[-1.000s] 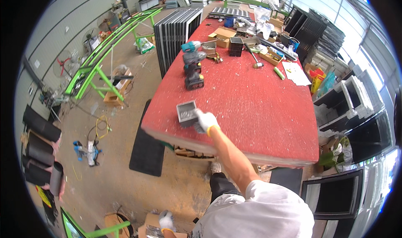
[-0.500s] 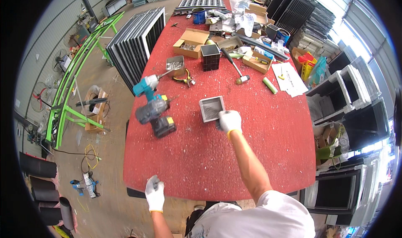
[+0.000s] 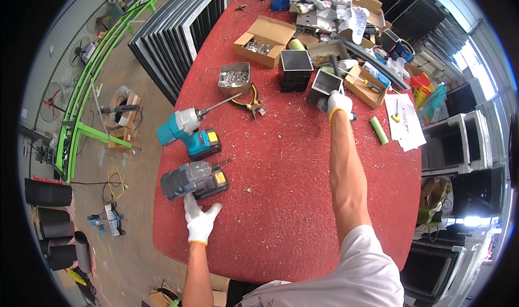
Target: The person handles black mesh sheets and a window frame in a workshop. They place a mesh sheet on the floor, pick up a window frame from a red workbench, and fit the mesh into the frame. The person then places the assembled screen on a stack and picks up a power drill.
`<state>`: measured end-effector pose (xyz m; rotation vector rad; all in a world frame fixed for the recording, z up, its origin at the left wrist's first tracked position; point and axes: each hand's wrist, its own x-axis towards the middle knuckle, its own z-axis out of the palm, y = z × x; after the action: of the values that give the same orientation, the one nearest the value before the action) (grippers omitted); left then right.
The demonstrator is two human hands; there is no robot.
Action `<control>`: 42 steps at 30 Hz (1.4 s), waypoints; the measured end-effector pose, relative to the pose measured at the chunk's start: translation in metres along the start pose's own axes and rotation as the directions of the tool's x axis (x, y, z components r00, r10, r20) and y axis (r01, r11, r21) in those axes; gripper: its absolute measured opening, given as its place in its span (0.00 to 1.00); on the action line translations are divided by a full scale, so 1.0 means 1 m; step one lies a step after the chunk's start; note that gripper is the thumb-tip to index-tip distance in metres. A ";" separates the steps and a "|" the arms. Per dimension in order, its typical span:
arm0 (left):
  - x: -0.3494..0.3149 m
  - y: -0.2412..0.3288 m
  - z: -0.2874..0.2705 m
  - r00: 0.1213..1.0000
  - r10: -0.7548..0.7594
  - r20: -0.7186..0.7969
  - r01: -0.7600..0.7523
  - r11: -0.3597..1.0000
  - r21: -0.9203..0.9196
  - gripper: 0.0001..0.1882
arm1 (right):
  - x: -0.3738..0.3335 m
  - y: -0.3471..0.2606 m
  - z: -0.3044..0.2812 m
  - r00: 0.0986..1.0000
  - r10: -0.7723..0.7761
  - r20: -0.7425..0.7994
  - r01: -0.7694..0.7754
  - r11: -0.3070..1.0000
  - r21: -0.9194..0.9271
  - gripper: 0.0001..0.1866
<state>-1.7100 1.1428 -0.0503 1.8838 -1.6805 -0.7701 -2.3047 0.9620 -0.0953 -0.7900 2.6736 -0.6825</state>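
My right hand (image 3: 339, 102), in a white glove, grips the near rim of a square grey container (image 3: 327, 81) with its mouth tilted toward me. A taller black square container (image 3: 295, 74) stands just left of it. The hammer (image 3: 335, 66) is partly hidden behind my right hand and the grey container. My gloved left hand (image 3: 201, 219) is at the near edge of a dark grey cordless drill (image 3: 186, 178), thumb spread out; its fingertips are partly hidden by the drill. Beyond that lies a teal cordless drill (image 3: 189, 134) with a long bit.
The red table (image 3: 270, 209) holds pliers (image 3: 253, 106), a tin of small metal parts (image 3: 234, 79), an open cardboard box (image 3: 265, 39), a green tube (image 3: 379, 131) and paper sheets (image 3: 408, 126). Black frames (image 3: 175, 34) lean at the left; more stand at the right.
My right hand has carried the grey container away from me and right, beside the black container. My left hand has come up over the table to the dark drill. The view has shifted.
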 end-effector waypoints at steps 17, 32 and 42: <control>0.025 0.012 -0.005 0.991 -0.028 0.132 0.043 0.993 -0.110 0.36 | -0.065 0.033 -0.047 0.848 -0.341 -0.406 0.290 0.939 -0.184 0.18; 0.188 0.034 -0.059 0.868 0.375 0.326 -0.319 0.923 -0.213 0.46 | -0.453 -0.105 -0.034 0.685 -0.702 0.193 0.527 0.661 0.534 0.39; 0.220 0.059 -0.006 0.854 0.416 0.311 -0.239 0.846 -0.476 0.20 | -0.463 -0.187 0.018 0.848 -0.517 0.115 0.310 0.659 0.685 0.26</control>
<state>-1.7305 0.9174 -0.0239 1.1379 -1.8268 -1.3164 -1.8383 1.0799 0.0407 -1.1859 1.7647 -1.3733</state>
